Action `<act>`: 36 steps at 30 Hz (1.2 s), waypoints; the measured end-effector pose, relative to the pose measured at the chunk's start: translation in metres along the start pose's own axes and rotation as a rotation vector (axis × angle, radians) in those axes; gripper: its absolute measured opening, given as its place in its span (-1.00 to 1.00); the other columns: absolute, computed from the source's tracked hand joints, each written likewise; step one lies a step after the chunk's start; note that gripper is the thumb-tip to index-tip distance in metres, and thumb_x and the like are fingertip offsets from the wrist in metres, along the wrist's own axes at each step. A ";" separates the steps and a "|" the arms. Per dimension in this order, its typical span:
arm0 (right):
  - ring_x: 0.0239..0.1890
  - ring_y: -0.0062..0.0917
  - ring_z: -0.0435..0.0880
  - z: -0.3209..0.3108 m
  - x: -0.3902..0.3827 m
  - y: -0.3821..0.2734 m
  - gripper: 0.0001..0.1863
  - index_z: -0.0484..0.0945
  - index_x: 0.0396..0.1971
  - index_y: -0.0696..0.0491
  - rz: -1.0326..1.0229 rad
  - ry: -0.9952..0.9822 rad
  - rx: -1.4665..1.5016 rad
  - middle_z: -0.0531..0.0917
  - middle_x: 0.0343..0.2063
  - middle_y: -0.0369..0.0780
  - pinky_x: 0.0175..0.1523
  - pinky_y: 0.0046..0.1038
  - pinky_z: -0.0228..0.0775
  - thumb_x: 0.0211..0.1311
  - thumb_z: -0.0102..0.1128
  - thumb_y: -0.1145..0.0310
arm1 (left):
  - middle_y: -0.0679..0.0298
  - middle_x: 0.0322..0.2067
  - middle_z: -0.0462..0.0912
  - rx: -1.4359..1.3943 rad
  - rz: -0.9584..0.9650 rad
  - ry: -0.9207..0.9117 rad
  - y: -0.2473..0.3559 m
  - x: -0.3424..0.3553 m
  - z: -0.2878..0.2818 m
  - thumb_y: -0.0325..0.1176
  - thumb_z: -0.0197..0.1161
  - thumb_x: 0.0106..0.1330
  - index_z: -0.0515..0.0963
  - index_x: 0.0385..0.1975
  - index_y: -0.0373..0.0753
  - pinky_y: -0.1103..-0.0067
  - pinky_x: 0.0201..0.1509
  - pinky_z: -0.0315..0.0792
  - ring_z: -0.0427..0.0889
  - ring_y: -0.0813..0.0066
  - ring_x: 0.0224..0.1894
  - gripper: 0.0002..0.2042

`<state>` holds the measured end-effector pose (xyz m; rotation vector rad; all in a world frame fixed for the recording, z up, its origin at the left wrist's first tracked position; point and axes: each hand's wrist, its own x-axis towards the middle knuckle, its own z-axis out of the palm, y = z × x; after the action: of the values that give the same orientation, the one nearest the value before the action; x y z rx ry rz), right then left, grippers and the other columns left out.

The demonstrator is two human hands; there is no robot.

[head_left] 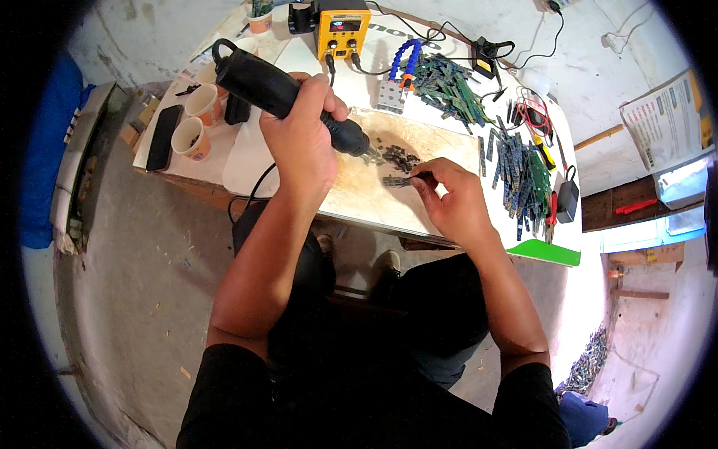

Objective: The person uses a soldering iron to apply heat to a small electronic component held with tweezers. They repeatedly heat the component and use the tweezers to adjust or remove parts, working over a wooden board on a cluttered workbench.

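My left hand (303, 135) is wrapped round the thick black body of a hot air gun (258, 81), tilted so that its metal nozzle points down to the right. Below the nozzle, a small heap of dark chips (402, 159) lies on the pale, scorched work board (359, 198). Beside that heap, my right hand (458, 200) pinches a thin dark strip (396, 182) low over the board. Whether a slim tool sits between those fingers and the strip, I cannot tell.
A yellow control station (342, 34) stands at the back, near a blue flexible-arm holder (405, 63). Piles of green circuit strips (449, 90) and dark strips (520, 176) lie to the right. Paper cups (191, 140) and a phone (164, 138) stand left. Cables cross the back.
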<state>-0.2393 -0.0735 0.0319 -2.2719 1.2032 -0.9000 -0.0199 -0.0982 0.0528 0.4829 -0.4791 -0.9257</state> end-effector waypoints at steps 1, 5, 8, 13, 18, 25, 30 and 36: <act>-0.37 -0.37 0.71 0.003 -0.003 -0.005 -0.88 0.63 -0.29 0.19 -0.010 0.016 0.006 0.68 -0.38 -0.08 -0.23 -0.46 0.52 0.16 0.32 0.58 | 0.29 -0.63 0.44 -0.003 0.003 0.002 0.000 0.001 -0.002 -0.54 0.26 0.23 0.42 -0.47 -0.27 0.51 -0.40 0.40 0.48 0.45 -0.58 -0.87; -0.38 -0.45 0.72 0.024 -0.027 -0.008 -0.88 0.61 -0.28 0.22 0.029 0.277 0.051 0.68 -0.40 -0.12 -0.27 -0.50 0.52 0.18 0.31 0.56 | 0.30 -0.62 0.44 0.003 -0.003 0.006 0.001 0.000 -0.002 -0.53 0.27 0.23 0.43 -0.46 -0.27 0.51 -0.41 0.39 0.48 0.46 -0.58 -0.87; -0.38 -0.64 0.69 0.038 -0.050 -0.006 -0.86 0.61 -0.25 0.25 0.423 0.344 0.386 0.72 -0.43 -0.21 -0.25 -0.59 0.51 0.24 0.32 0.52 | 0.30 -0.62 0.44 -0.003 0.003 0.002 0.002 0.000 -0.003 -0.53 0.27 0.23 0.43 -0.45 -0.27 0.52 -0.41 0.39 0.48 0.46 -0.58 -0.87; -0.43 -0.66 0.68 0.036 -0.059 -0.001 -0.89 0.58 -0.32 0.25 0.674 0.280 0.485 0.71 -0.47 -0.24 -0.32 -0.62 0.50 0.28 0.29 0.51 | 0.30 -0.63 0.45 -0.008 -0.015 0.018 0.002 0.000 -0.001 -0.53 0.26 0.23 0.43 -0.47 -0.27 0.52 -0.41 0.39 0.49 0.46 -0.58 -0.87; -0.50 -0.63 0.68 0.031 -0.058 -0.009 -0.90 0.56 -0.34 0.26 0.722 0.190 0.439 0.71 -0.49 -0.19 -0.42 -0.59 0.50 0.31 0.20 0.51 | 0.30 -0.64 0.44 -0.011 -0.010 0.018 0.003 0.000 0.000 -0.53 0.26 0.23 0.43 -0.49 -0.27 0.52 -0.41 0.39 0.49 0.45 -0.59 -0.87; -0.51 -0.56 0.71 0.036 -0.049 0.000 -0.88 0.53 -0.33 0.28 0.764 0.157 0.474 0.71 -0.48 -0.12 -0.50 -0.55 0.50 0.31 0.16 0.51 | 0.29 -0.63 0.45 -0.018 -0.019 0.029 0.003 0.000 0.001 -0.53 0.26 0.24 0.42 -0.45 -0.27 0.52 -0.41 0.39 0.49 0.45 -0.59 -0.88; -0.50 -0.55 0.71 0.040 -0.042 -0.005 -0.92 0.44 -0.29 0.21 0.747 0.193 0.532 0.70 -0.47 -0.12 -0.51 -0.56 0.47 0.30 0.14 0.54 | 0.29 -0.63 0.44 -0.023 -0.019 0.033 0.004 0.000 0.000 -0.52 0.26 0.24 0.43 -0.44 -0.27 0.52 -0.42 0.39 0.48 0.44 -0.59 -0.88; -0.50 -0.58 0.69 0.035 -0.050 -0.009 -0.90 0.39 -0.30 0.14 0.704 0.204 0.560 0.69 -0.47 -0.15 -0.50 -0.60 0.42 0.30 0.14 0.57 | 0.29 -0.63 0.44 -0.023 -0.020 0.026 0.005 -0.001 0.000 -0.53 0.26 0.24 0.42 -0.45 -0.27 0.53 -0.42 0.39 0.48 0.44 -0.59 -0.88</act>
<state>-0.2302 -0.0248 -0.0052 -1.2136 1.4616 -1.0178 -0.0171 -0.0951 0.0561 0.4786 -0.4406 -0.9422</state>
